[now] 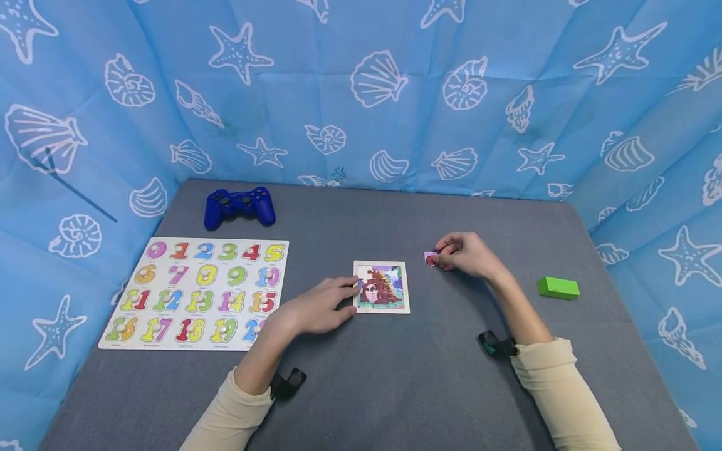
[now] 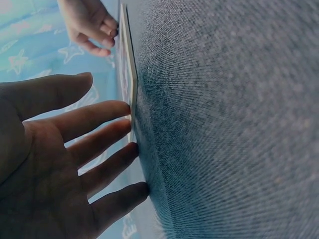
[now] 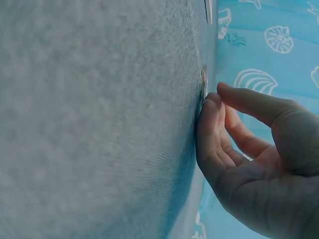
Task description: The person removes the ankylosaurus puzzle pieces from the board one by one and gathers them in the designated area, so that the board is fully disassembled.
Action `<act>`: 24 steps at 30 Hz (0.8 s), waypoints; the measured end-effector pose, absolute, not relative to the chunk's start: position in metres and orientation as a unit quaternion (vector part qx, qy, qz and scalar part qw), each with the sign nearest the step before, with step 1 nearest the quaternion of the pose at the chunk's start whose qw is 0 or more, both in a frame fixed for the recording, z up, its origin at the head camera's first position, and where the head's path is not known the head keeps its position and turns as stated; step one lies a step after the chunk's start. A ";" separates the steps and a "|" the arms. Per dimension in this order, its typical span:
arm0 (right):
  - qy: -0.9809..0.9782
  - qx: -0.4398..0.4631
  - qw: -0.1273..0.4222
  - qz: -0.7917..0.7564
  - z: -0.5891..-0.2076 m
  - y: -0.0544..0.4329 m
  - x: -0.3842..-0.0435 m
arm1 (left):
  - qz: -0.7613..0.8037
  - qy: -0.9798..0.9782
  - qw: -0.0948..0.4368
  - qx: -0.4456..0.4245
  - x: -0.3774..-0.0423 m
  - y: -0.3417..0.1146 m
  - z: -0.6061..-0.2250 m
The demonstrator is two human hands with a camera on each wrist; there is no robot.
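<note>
A small square jigsaw puzzle with a pale wooden frame [image 1: 381, 264] lies on the grey table, showing a brown-haired figure. A gap shows in the picture's upper left. My left hand [image 1: 324, 305] rests at the puzzle's left edge, its fingers [image 2: 99, 119] spread and fairly straight against the frame. To the right of the puzzle, my right hand [image 1: 465, 254] pinches a small square puzzle piece [image 1: 430, 258] by its right side, close to the tabletop. In the right wrist view the piece [image 3: 204, 79] appears edge-on, at the tips of the thumb and curled fingers.
A number board [image 1: 194, 266] with knobbed pieces lies at the left, partly under my left forearm in view. Behind it sits a blue game controller [image 1: 239, 207]. A green block [image 1: 558, 287] is at the right. A blue shell-print curtain [image 1: 338, 94] surrounds the table.
</note>
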State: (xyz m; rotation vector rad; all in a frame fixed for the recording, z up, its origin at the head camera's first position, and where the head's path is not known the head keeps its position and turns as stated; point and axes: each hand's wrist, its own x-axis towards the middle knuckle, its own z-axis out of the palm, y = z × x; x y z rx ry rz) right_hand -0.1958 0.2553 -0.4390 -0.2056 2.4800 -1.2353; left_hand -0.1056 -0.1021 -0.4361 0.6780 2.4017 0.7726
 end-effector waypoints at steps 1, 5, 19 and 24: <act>0.875 -0.071 0.182 -0.444 -0.439 0.255 -0.195 | 0.284 0.888 0.263 0.249 -0.106 -0.102 -0.436; 0.854 -0.071 0.189 -0.479 -0.438 0.251 -0.192 | 0.291 0.885 0.271 0.241 -0.104 -0.101 -0.433; 0.830 -0.144 0.196 -0.502 -0.432 0.218 -0.181 | 0.279 0.891 0.244 0.263 -0.114 -0.106 -0.468; 0.831 -0.182 0.202 -0.486 -0.433 0.198 -0.180 | 0.266 0.896 0.235 0.266 -0.112 -0.105 -0.465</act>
